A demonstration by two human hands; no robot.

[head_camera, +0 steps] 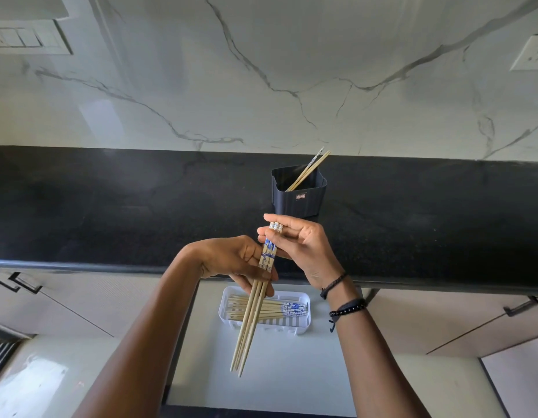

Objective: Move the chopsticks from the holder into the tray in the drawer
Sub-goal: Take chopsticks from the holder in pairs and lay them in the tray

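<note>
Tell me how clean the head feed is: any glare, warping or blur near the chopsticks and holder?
Head view: wide-angle warping bows the counter edge; soft glare sits on the marble backsplash; the black holder reads dim against its dark surroundings; the held chopsticks, left hand, right hand and tray are sharp and evenly lit.

right wrist (340, 295) | black cord bracelet (334, 284) | black bead bracelet (347, 307)
</note>
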